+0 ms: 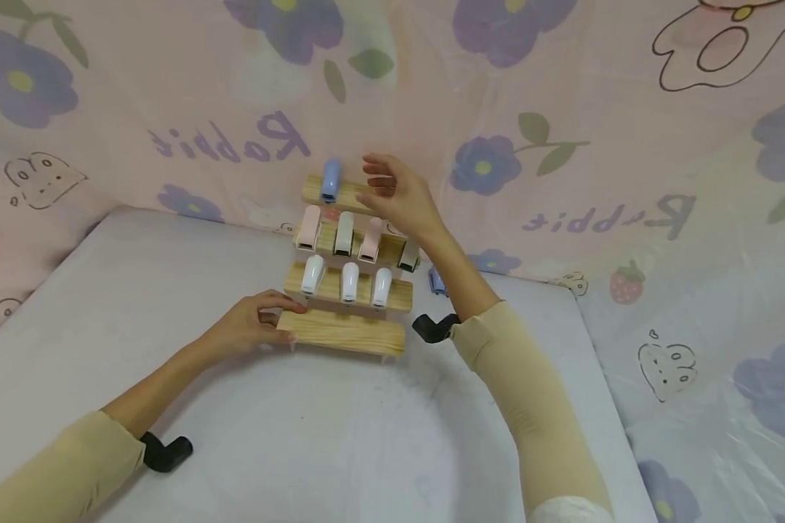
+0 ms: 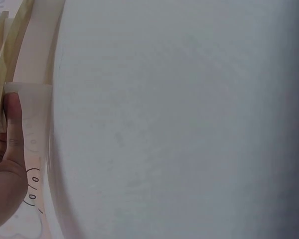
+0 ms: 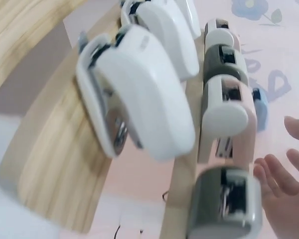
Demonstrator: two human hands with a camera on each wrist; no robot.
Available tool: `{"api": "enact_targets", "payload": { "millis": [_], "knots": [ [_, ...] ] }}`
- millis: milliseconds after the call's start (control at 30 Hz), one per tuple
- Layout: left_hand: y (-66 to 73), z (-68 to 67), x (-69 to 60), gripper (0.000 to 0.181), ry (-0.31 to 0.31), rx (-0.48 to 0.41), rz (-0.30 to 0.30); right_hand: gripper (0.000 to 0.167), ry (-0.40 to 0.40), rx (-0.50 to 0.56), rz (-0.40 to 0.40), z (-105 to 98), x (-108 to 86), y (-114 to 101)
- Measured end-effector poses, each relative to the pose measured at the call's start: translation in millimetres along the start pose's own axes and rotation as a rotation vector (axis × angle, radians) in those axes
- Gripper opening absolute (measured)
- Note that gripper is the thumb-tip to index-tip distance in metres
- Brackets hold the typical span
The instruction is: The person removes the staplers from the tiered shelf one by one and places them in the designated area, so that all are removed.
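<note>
**Left hand (image 1: 251,323) pinching the lowest board (image 1: 340,333), right hand (image 1: 399,200) hovering loose by the top board (image 1: 353,193)**

The left hand's grip is narrow: thumb and fingers are pinching the left end of the lowest board, at the 8 o'clock of the wooden stand (image 1: 401,296). The right hand's grip is fairly wide, the fingers curving loosely and the thumb standing apart, and it is visibly holding nothing. It is hovering at the stand's 1 o'clock — whether it is touching the top board, I cannot tell.

Toward 11 o'clock, a blue stapler (image 1: 330,180) is standing on the top board. One tier down, a pink stapler (image 1: 310,227), a grey-green stapler (image 1: 344,234), a second pink stapler (image 1: 370,240) and a grey stapler (image 1: 408,256) are lining up from 9 to 3 o'clock. Three white staplers (image 1: 349,282) are sitting on the tier below.

The right hand is covering the top board's right end, and the right forearm (image 1: 461,269) is partly hiding a blue item (image 1: 437,282) on the white counter (image 1: 340,436), just past 3 o'clock. A flower-printed sheet (image 1: 425,87) is hanging behind at 12 o'clock.
</note>
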State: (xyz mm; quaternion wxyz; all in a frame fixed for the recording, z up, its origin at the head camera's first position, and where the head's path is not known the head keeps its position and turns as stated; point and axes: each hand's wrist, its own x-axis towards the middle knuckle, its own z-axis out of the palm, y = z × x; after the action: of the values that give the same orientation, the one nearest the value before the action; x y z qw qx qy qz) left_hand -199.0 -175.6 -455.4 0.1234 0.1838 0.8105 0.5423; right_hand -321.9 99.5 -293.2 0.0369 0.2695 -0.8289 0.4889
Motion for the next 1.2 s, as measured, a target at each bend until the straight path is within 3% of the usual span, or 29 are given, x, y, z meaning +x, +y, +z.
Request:
{"api": "enact_targets", "payload": {
  "millis": [133, 367, 600, 867, 1200],
  "knots": [
    [-0.2, -0.2, 1.1, 0.047, 0.003, 0.004, 0.004, 0.061, -0.005, 0.002, -0.006, 8.9, 6.6, -3.3],
    [0.1, -0.2, 1.6, 0.05, -0.009, -0.04, -0.028, 0.069, -0.055, -0.071, 0.094, 23.7, 14.5, -8.2],
    [-0.6, -1.1, 2.2, 0.049, 0.007, -0.017, -0.032, 0.073, -0.065, -0.076, 0.099, 32.9, 23.2, -11.5],
    [-1.6, 0.1, 1.9, 0.049, 0.012, 0.007, -0.059, 0.073, -0.083, -0.066, 0.114, 39.6, 27.6, -11.8],
    [-1.4, -0.5, 2.1, 0.047, 0.01, 0.01, -0.028, 0.069, -0.072, -0.105, 0.127, 36.7, 27.8, -12.5]
  ]
}}
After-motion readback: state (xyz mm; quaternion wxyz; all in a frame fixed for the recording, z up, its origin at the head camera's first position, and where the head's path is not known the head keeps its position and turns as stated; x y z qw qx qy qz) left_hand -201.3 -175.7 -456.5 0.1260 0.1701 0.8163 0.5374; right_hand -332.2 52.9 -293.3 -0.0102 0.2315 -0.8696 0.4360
